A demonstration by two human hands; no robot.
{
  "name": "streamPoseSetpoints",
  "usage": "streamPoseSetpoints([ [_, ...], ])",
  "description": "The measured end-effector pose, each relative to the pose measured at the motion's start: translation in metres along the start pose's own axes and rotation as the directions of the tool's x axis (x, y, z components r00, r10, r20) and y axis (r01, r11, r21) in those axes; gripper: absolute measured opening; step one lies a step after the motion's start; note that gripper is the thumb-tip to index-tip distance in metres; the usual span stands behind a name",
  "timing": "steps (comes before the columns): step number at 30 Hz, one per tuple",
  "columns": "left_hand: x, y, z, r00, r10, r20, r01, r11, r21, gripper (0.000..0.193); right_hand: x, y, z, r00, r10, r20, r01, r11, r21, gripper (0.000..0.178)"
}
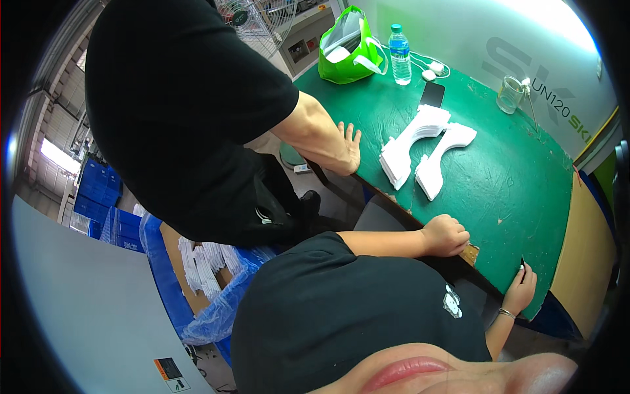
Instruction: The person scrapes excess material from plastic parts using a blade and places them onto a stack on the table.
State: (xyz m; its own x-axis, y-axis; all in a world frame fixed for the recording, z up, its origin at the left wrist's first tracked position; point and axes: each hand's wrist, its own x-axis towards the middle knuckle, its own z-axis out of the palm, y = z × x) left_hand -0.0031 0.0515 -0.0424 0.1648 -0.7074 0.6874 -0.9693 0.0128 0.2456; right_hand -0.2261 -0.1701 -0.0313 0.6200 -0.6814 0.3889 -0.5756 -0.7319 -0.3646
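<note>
My left hand [446, 235] is curled into a fist at the near edge of the green table [485, 197], and nothing shows in it. My right hand [520, 289], with a bracelet at the wrist, is closed around a small slim black thing [523, 262] by the table's right side; its kind is too small to make out. Farther in lie white curved pieces: a thick stack [410, 141] on the left and a thinner one [443, 161] beside it. Both my hands are apart from these stacks.
A co-worker in black [190, 118] stands at the left, one hand [351, 148] flat on the table. At the back are a green bag [344, 65], water bottle [399, 56], phone [432, 95] and clear cup [508, 95]. A lined blue bin [174, 289] holds white pieces.
</note>
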Motion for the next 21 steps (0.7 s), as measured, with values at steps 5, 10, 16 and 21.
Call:
streamPoseSetpoints([
  [5,0.000,0.000,-0.002,1.000,0.003,0.022,-0.003,1.000,-0.011,0.022,-0.006,0.006,0.008,0.985,-0.040,-0.171,0.042,0.999,0.009,0.018],
  [10,-0.003,-0.003,-0.006,1.000,0.024,0.010,-0.023,0.993,-0.115,0.025,-0.006,0.001,0.008,0.978,-0.042,-0.206,0.045,0.999,0.013,0.017],
  [16,-0.062,-0.010,-0.071,0.885,-0.148,0.441,0.268,0.937,-0.226,0.027,-0.006,0.004,0.010,0.977,-0.044,-0.211,0.047,0.999,0.010,0.017],
  [21,-0.131,-0.045,-0.125,-0.224,-0.692,0.686,0.421,0.567,0.708,0.068,-0.010,0.004,0.005,0.977,-0.023,-0.213,0.021,1.000,-0.016,0.017],
])
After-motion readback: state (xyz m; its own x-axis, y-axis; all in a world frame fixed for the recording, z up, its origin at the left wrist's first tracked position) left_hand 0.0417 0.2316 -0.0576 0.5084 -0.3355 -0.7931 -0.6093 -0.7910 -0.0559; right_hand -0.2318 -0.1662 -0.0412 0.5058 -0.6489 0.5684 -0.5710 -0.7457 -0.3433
